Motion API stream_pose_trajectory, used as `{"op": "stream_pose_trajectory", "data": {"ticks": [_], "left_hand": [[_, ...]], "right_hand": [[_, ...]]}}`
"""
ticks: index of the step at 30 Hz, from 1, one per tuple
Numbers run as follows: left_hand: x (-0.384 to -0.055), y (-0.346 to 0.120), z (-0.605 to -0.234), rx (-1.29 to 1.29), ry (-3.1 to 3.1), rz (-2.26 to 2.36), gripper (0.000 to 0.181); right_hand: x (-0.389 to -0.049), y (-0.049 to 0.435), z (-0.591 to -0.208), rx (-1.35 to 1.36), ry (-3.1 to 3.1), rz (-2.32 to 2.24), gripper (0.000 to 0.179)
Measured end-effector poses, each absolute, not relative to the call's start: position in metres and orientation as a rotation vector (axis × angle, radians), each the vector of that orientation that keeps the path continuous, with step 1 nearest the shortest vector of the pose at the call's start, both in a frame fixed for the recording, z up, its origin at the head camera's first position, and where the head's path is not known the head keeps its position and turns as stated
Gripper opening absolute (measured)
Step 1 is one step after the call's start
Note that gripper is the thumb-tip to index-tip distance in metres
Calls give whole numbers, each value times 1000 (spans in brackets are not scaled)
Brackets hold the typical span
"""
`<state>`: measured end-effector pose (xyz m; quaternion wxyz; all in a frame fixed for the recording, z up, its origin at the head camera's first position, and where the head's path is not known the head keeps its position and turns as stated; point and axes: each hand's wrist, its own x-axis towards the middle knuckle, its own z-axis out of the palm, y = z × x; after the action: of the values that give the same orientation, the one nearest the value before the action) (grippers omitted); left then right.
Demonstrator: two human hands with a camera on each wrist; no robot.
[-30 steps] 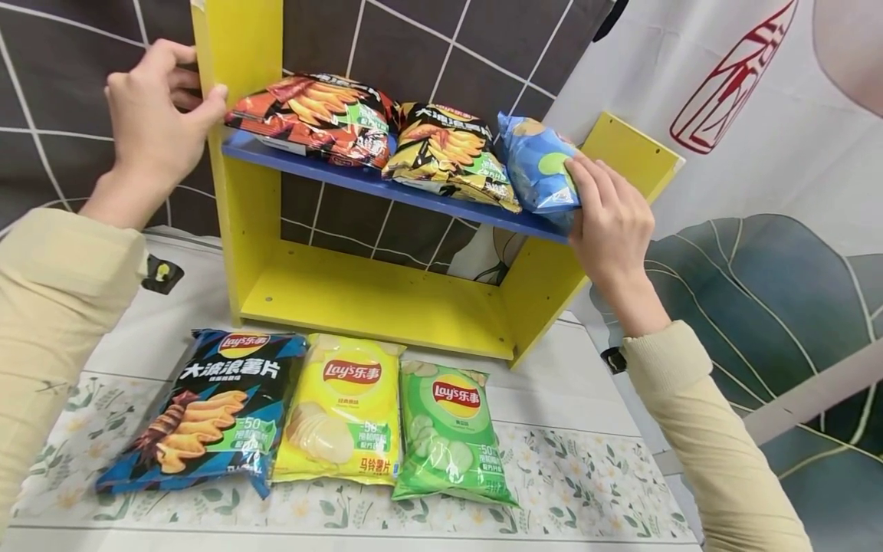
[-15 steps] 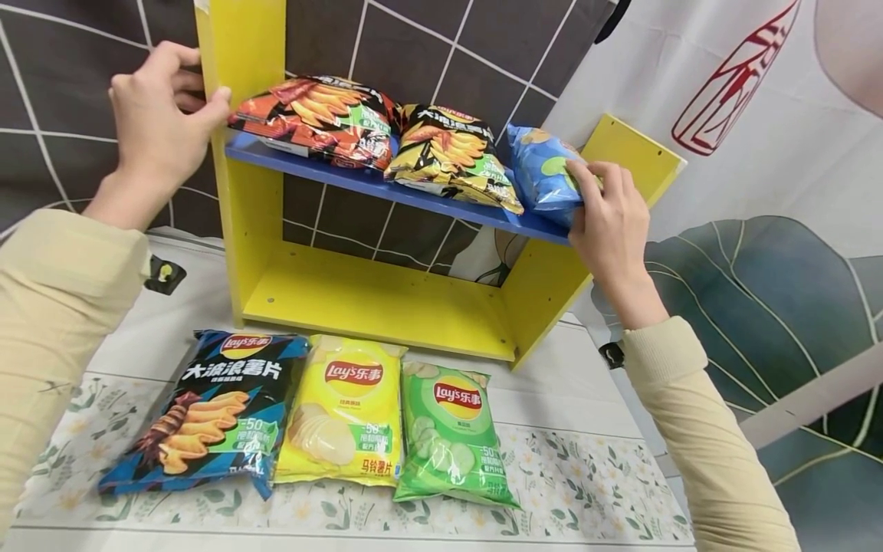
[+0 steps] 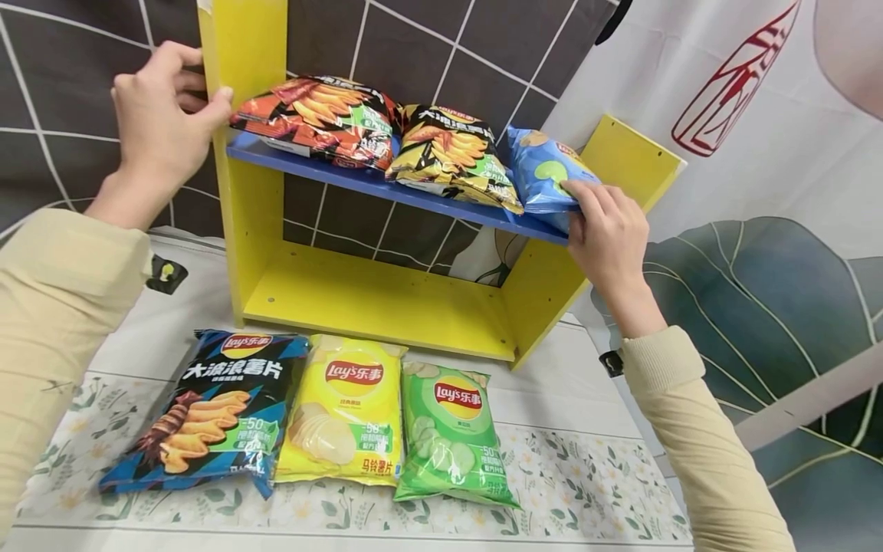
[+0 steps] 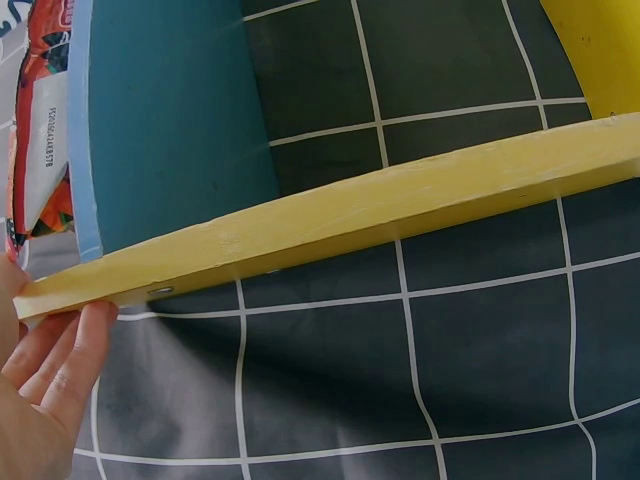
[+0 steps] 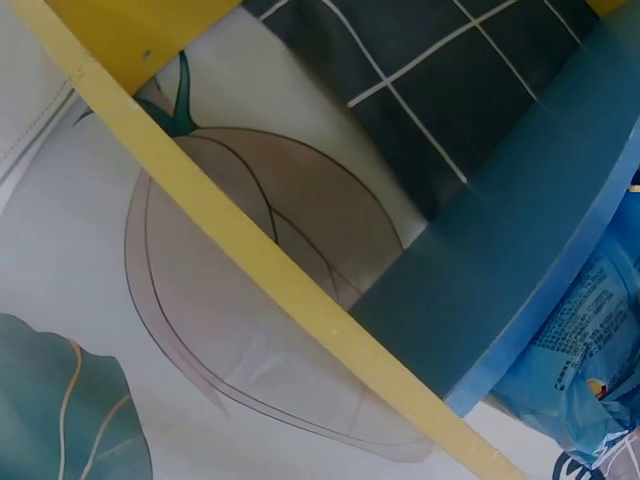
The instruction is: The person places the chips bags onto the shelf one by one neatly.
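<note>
A yellow shelf unit (image 3: 386,303) with a blue shelf board (image 3: 331,172) stands in the head view. My left hand (image 3: 162,123) grips its left side panel (image 3: 248,46), thumb on the front edge and fingers behind; the left wrist view shows those fingers (image 4: 75,365) against the panel. On the board lie a red chip bag (image 3: 324,119), a black-and-yellow chip bag (image 3: 451,157) and, at the right end, a blue chip bag (image 3: 548,172). My right hand (image 3: 610,234) holds the blue bag's lower right corner, thumb low by the board's edge. In the right wrist view the hand is out of sight.
Below the unit, a dark blue chip bag (image 3: 207,410), a yellow chip bag (image 3: 341,410) and a green chip bag (image 3: 451,433) lie side by side on the flowered tablecloth (image 3: 572,483). The yellow right panel (image 3: 631,157) leans outward in view. A dark tiled-pattern cloth (image 3: 421,46) hangs behind.
The blue bag has shifted slightly and its front now faces me more, with more of it showing. My right hand has moved slightly left and down. The left hand keeps its grip.
</note>
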<state>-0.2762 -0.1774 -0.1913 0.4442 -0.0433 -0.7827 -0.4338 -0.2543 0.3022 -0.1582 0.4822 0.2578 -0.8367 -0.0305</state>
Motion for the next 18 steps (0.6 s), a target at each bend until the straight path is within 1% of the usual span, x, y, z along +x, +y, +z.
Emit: {"op": "stream_pose_trajectory", "data": {"ticks": [9,18], "left_hand": [[-279,-178,-190,-100,-1948,-1071,36],[-278,-178,-191,-97,-1952,-1067,37]], "right_hand": [[-258,306,-165,751,-2095,-118,48],[-263,306,-170,774,-2171,50,50]]}}
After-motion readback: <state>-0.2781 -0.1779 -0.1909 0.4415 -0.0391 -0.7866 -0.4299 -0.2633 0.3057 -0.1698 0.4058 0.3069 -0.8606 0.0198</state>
